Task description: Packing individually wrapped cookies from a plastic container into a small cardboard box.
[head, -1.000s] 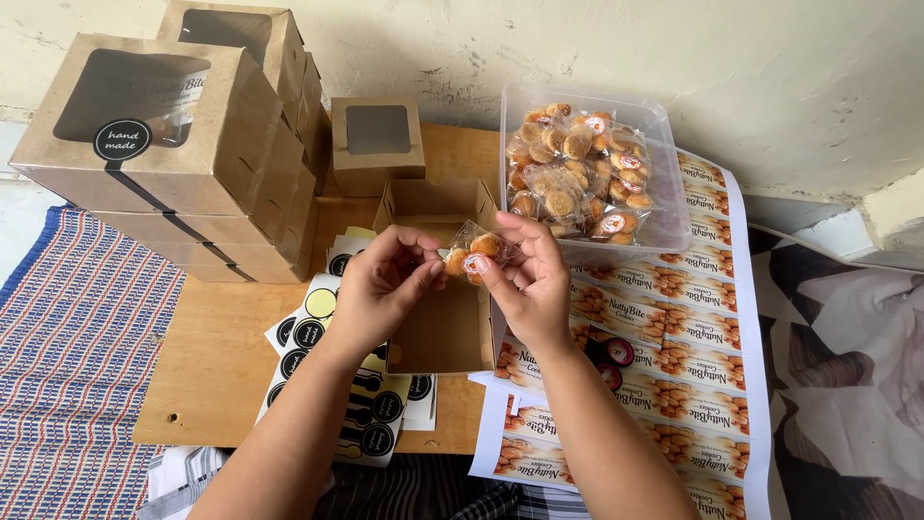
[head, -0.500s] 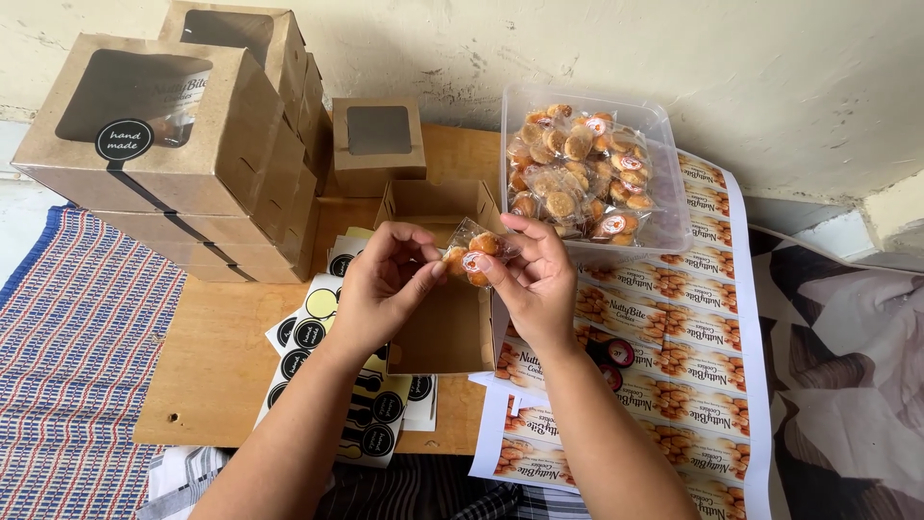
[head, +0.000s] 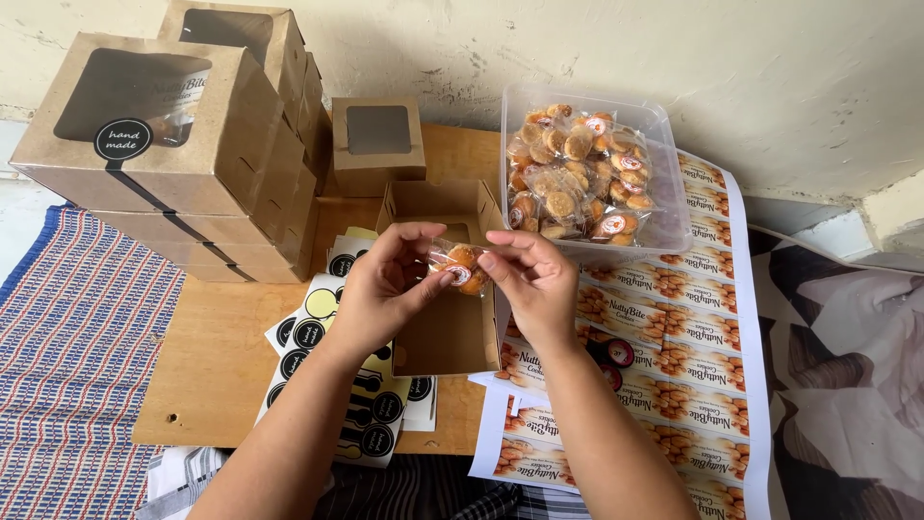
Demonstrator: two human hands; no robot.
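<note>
From the head camera I see both hands meeting over the middle of the wooden table [head: 221,356], pinching one small clear packet of cookies [head: 462,266] between them. My left hand [head: 380,289] closes thumb and fingertips on the packet's left end, and my right hand [head: 534,279] grips its right end the same way, so the packet hangs in the air between the two hands, just above the open kraft box [head: 448,332] that lies flat on the table with its flaps spread. The packet carries a small round sticker on its front. Just beyond the hands, to the right, a clear plastic tub [head: 674,207] holds a heap of similar wrapped cookie packets. To the left a stack of closed kraft window boxes [head: 231,144] stands in a pile, the front one with a round black sticker and a dark band, and one smaller closed window box [head: 377,144] sits behind the open one near the wall. Sheets of round black stickers [head: 371,414] lie under my left forearm, touching the open box's edge. Printed label sheets with cookie pictures [head: 693,327] spread along the right side, partly under the tub and my right forearm. A striped woven mat [head: 67,356] covers the floor to the left.
</note>
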